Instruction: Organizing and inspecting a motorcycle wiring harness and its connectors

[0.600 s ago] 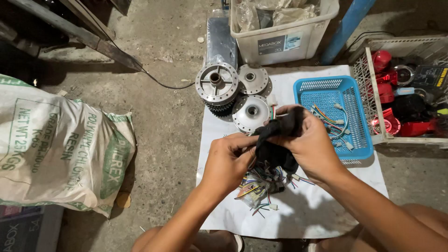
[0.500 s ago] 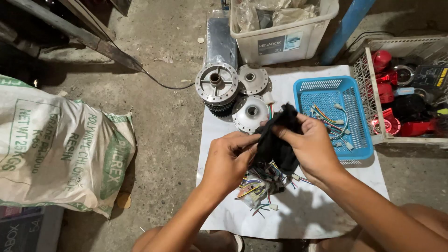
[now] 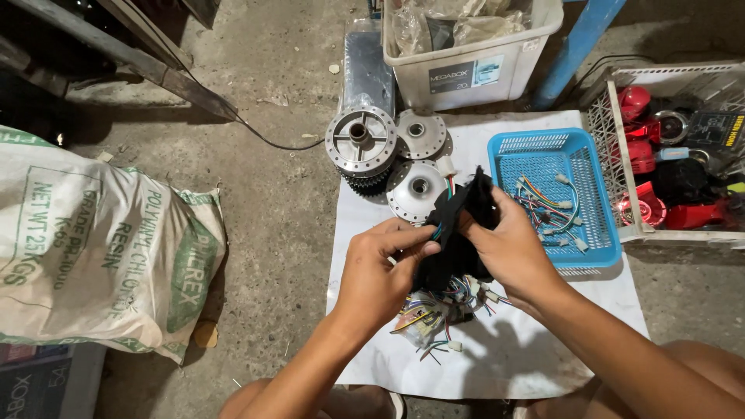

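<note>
Sheet: white sheet (image 3: 543,365) on floor | Harness: black-sleeved wire harness (image 3: 454,240) above sheet, long axis upper-right to lower-left, loose plugs hanging below | Hands: my left hand (image 3: 380,275) pinches its middle; my right hand (image 3: 508,248) grips its upper end, equally near.

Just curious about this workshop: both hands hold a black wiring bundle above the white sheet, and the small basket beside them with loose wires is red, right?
Not quite. In the head view the basket is blue; the rest holds.
</note>
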